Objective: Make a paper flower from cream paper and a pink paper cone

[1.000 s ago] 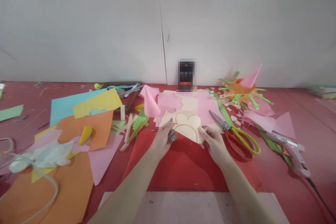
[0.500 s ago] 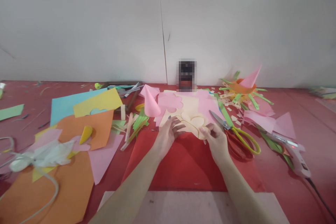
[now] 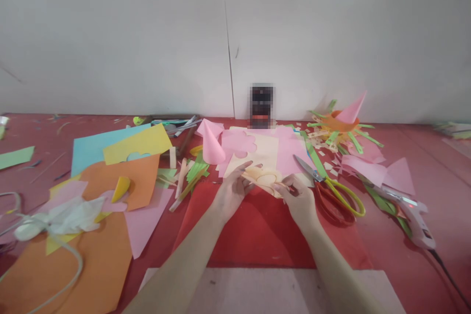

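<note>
Between my hands is a cream paper cutout [image 3: 262,176] with rounded, petal-like outlines marked on it. My left hand [image 3: 232,189] grips its left end, fingers curled behind the paper. At the right end, my right hand [image 3: 299,198] pinches the edge between thumb and fingers. The cutout is held above a red sheet [image 3: 257,235]. Right beside my right hand lie scissors [image 3: 333,187] with yellow and red handles, blades pointing up and left. Behind the cutout are pink paper [image 3: 290,144] and cream paper [image 3: 268,147]. A pink paper cone [image 3: 211,147] stands left of them.
On the right lie a glue gun [image 3: 410,211] with a lit red light and an orange paper ring [image 3: 336,120] with green strips and a pink cone. Coloured sheets [image 3: 143,176] and a white cable [image 3: 73,255] cover the left. A white panel [image 3: 147,39] closes off the back.
The cream cutout has tilted and bent a little, shifting slightly left. My right hand has moved a little left with it, and my left fingers have closed further around its end.
</note>
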Available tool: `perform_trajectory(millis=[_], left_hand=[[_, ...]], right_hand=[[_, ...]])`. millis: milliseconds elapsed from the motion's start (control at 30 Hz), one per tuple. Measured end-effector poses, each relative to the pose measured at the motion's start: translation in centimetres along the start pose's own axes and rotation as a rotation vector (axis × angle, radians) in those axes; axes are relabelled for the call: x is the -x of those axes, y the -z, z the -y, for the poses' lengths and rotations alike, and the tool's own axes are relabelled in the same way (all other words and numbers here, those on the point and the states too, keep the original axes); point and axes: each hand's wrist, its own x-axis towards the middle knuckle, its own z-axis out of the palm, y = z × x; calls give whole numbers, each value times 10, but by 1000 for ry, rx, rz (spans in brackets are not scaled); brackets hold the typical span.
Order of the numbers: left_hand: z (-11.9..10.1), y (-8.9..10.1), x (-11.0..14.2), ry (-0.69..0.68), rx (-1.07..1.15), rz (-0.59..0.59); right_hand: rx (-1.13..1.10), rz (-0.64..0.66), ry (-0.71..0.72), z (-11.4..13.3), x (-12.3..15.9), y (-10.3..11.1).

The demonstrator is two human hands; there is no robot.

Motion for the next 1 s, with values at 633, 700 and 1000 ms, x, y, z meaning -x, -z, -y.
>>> perform_trajectory(millis=[633,700,1000], left_hand=[[7,3,-3,-25,-83,21],[8,4,-3,-34,-101,10],[8,8,-5,-34,-150,13]], right_hand=[[-59,-96,-23,-3,-2,5],[-156,-97,-54,-1,-1,5],[-215,-112,-16,0,-1,7]])
